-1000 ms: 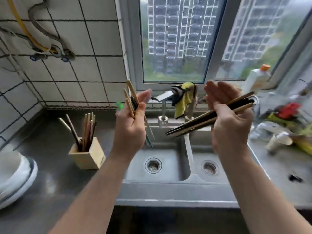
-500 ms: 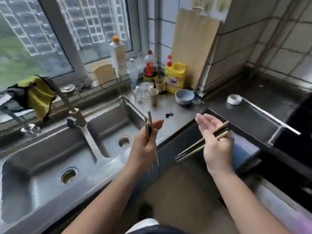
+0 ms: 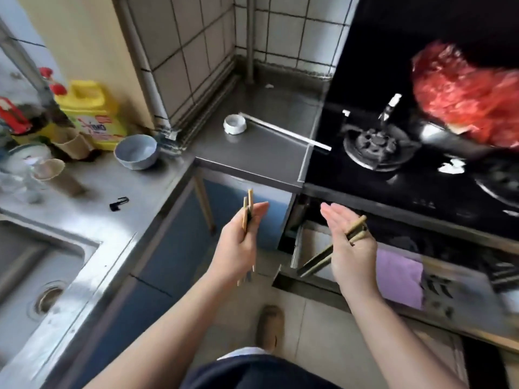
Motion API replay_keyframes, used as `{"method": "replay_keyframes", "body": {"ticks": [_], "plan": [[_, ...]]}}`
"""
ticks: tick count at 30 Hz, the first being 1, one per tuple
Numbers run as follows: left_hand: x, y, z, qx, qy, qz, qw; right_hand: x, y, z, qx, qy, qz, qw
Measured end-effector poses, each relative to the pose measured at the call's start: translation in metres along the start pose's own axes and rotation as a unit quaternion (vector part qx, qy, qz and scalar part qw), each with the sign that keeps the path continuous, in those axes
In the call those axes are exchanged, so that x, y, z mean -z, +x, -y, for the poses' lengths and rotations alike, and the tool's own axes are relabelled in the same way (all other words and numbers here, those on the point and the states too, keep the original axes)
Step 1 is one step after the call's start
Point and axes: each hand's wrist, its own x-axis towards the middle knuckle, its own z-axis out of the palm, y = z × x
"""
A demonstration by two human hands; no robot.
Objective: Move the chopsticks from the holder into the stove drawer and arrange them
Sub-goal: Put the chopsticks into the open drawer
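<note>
My left hand [image 3: 238,242] grips a small bundle of chopsticks [image 3: 248,209] held nearly upright, in front of the blue cabinet. My right hand [image 3: 351,248] holds a second bundle of chopsticks [image 3: 317,261] slanting down to the left, right above the left end of the open stove drawer [image 3: 283,283]. The drawer is pulled out beneath the black stove [image 3: 393,178]; a purple cloth [image 3: 398,279] and dark utensils lie inside it. The chopstick holder is out of view.
A steel counter [image 3: 252,147] carries a white dish [image 3: 234,124], a blue bowl [image 3: 136,151], a yellow jug [image 3: 92,113] and paper cups. The sink [image 3: 33,276] is at the left. A red bag [image 3: 463,94] sits over a pan on the stove. My foot [image 3: 269,327] is on the floor tiles.
My view has swung right from the sink and window to the stove corner. Both hands carried their chopstick bundles along; the right hand now hovers over the open drawer.
</note>
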Motion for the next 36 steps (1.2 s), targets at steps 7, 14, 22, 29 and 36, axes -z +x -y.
{"method": "replay_keyframes", "body": {"ticks": [7,14,22,29,36], "plan": [[-0.088,0.068,0.011,0.014,0.011,0.103,0.995,0.060,0.077,-0.047,-0.005,-0.079,-0.024,0.997],[-0.180,0.114,0.051,0.059,0.021,0.177,0.982,0.095,0.129,-0.101,-0.025,-0.108,-0.077,0.991],[-0.280,0.124,0.146,0.121,0.021,0.197,0.973,0.116,0.161,-0.215,-0.144,-0.114,-0.060,0.981],[-0.346,0.107,0.237,0.186,0.052,0.228,0.954,0.138,0.170,-0.330,-0.210,-0.135,-0.005,0.968],[-0.420,0.104,0.305,0.325,0.067,0.284,0.900,0.165,0.208,-0.433,-0.374,-0.110,-0.031,0.920]]}}
